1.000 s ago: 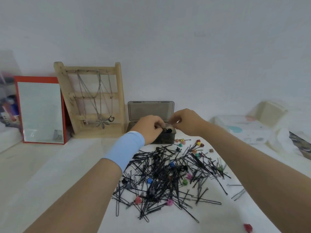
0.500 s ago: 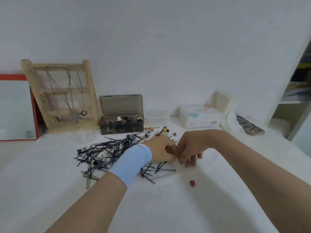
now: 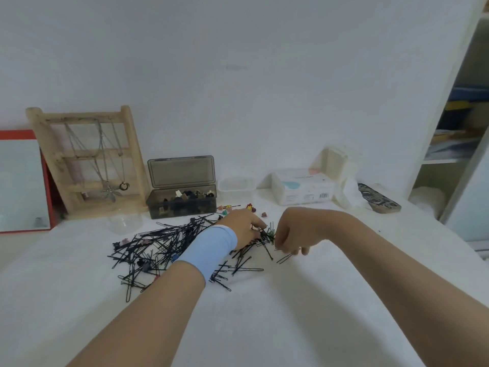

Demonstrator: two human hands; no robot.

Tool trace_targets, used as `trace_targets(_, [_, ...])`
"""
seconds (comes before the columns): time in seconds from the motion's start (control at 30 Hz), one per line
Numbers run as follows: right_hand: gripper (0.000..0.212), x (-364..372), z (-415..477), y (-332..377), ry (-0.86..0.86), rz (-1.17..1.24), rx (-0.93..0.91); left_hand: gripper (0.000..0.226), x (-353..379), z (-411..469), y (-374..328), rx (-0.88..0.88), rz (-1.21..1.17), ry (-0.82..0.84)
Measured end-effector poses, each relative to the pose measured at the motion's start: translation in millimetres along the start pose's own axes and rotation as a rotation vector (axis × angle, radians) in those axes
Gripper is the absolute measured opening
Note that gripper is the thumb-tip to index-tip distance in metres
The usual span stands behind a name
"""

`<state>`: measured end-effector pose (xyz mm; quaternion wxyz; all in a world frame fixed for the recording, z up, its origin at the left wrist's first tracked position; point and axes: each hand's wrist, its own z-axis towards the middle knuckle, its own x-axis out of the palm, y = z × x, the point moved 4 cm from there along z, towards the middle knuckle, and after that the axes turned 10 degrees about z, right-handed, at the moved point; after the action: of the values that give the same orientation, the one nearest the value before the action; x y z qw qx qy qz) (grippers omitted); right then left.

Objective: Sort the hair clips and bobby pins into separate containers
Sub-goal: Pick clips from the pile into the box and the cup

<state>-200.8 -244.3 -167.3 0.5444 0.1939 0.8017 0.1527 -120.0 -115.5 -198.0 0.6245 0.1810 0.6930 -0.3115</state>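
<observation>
Found the bobby pins (image 3: 164, 245) heaped black and tangled on the white worktop (image 3: 264, 313), small coloured hair clips (image 3: 250, 207) scattered along the heap's far edge. Saw the left hand (image 3: 244, 226), blue wristband (image 3: 211, 247) behind it, laid over the heap's right end, its grip curled with fingertips down among the pins. Could not tell whether that grip had hold of one. Saw the right hand (image 3: 293, 231) just beside it, not touching, knuckles up, grip curled downward with the fingertips at a stray pin (image 3: 284, 258) off the heap's right edge. Could not make out whether pinched or merely touched. Noted a green clip (image 3: 270, 233) between the two hands. Behind the heap, noted a dark box (image 3: 182, 206), lid up, holding dark clips, and a small clear container (image 3: 236, 184) just right of it.
</observation>
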Motion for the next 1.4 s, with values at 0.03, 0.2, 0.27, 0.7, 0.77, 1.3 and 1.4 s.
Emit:
trace_targets(0.03, [0.017, -7.3, 6.5, -3.5, -0.085, 0.001, -0.009, 0.032, 1.0, 3.6, -1.3, 0.012, 0.020, 0.014])
trace_targets(0.2, [0.011, -16.1, 42.6, -11.5, -0.310, 0.061, -0.057, 0.026, 5.3, 15.3, -0.8, 0.052, 0.022, 0.019])
trace_targets(0.27, [0.014, -8.8, 53.3, -11.5, -0.273, 0.030, -0.056, 0.020, 4.8, 17.8, 3.0, 0.061, 0.006, -0.007])
trace_targets(0.7, [0.008, -24.5, 80.4, -22.2, -0.189, 0.151, -0.079, 0.011, -27.9, 33.9, 51.5, -0.053, -0.218, -0.192])
trace_targets(0.77, [0.007, -32.4, 87.6, -23.7, -0.233, 0.216, -0.090, 0.008, -30.8, 39.2, 54.1, -0.068, -0.250, -0.213])
trace_targets(1.3, [0.025, -30.3, 137.4, -15.7, -0.244, 0.089, -0.007, 0.019, -10.2, 73.8, 63.5, -0.001, 0.085, 0.017])
trace_targets(1.4, [0.021, -28.1, 138.0, -6.4, -0.238, 0.123, -0.034, 0.022, -9.5, 76.1, 62.7, 0.010, 0.100, 0.031])
